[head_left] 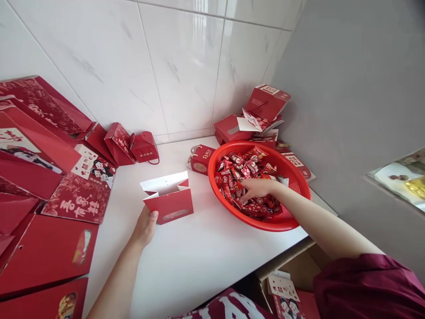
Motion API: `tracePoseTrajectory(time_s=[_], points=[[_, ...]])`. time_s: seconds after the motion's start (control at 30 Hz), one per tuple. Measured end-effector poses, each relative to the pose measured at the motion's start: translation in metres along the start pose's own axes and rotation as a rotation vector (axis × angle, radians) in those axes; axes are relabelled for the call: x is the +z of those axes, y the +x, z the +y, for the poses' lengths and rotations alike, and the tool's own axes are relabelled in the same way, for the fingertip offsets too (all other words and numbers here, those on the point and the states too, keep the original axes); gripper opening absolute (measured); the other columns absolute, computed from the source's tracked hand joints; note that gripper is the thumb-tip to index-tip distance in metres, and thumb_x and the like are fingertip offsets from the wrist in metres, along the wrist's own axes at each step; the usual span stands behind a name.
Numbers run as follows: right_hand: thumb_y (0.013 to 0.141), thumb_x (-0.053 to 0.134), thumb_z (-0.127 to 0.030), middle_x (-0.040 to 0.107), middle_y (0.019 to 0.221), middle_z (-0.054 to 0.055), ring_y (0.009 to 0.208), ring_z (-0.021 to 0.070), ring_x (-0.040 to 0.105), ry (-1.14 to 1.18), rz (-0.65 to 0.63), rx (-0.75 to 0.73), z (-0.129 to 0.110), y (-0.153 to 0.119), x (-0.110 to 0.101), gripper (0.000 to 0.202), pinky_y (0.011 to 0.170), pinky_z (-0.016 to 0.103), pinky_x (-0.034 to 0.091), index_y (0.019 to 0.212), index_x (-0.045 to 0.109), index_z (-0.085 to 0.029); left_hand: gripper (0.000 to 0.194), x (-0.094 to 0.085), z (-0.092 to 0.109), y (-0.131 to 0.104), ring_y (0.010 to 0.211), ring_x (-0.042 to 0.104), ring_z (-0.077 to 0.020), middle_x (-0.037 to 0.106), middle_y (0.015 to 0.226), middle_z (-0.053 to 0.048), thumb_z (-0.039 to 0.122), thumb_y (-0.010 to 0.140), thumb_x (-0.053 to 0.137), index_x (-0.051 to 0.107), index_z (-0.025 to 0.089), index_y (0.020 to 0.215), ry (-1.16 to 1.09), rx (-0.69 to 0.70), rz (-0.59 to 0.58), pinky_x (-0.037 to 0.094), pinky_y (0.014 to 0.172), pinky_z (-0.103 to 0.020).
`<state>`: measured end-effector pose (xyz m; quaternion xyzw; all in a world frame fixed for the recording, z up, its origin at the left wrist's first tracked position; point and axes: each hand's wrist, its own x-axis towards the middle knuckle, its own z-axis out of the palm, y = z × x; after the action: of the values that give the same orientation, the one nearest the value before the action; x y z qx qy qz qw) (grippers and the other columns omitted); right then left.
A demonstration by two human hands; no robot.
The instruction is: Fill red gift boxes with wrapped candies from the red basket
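Note:
My left hand (pixel 146 225) grips the lower left corner of a red paper gift box (pixel 174 204), thumb on its front. The box stands upright over the white table, its white-lined top open and an oval window in its front. My right hand (pixel 257 189) reaches into a red plastic basket (pixel 219 204), fingers bent down among the wrapped candies (pixel 252 165). Whether those fingers have closed on a candy is hard to make out. Red, shiny wrappers fill most of the basket.
Several red gift boxes (pixel 56 248) crowd the table's left side. Small boxes (pixel 146 148) line the tiled wall, one (pixel 201 158) beside the basket. More boxes (pixel 265 104) are piled behind it, near a grey panel (pixel 348 88). Below the table edge sits a cardboard box (pixel 308 261) holding printed packaging.

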<state>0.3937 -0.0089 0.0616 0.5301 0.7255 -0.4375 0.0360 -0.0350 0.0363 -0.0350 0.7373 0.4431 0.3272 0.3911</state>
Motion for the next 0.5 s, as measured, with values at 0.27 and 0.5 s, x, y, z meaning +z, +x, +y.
tracePoseTrajectory(time_s=[0.27,0.5], points=[[0.074,0.066,-0.059,0.061,0.078,0.001,0.069,0.0174,0.052,-0.008,0.021,0.135,-0.003,-0.011,-0.002,0.043,0.06,0.027,0.037,0.076,0.055,-0.018,0.076,0.002,-0.004,0.002,0.113,0.06,-0.0332,0.064,0.12,-0.016,0.076,0.087,0.027,0.059,0.015,0.119,-0.002,-0.017,0.023,0.051,0.09,-0.043],[0.081,0.059,-0.045,0.049,0.062,-0.003,0.058,0.0137,0.044,-0.228,-0.018,0.072,-0.012,-0.015,-0.005,0.033,0.055,0.027,0.03,0.064,0.049,-0.019,0.063,0.003,0.005,0.001,0.114,0.06,-0.0316,0.062,0.125,-0.014,0.067,0.092,0.03,0.057,0.018,0.121,-0.017,0.027,0.009,0.049,0.094,-0.042]])
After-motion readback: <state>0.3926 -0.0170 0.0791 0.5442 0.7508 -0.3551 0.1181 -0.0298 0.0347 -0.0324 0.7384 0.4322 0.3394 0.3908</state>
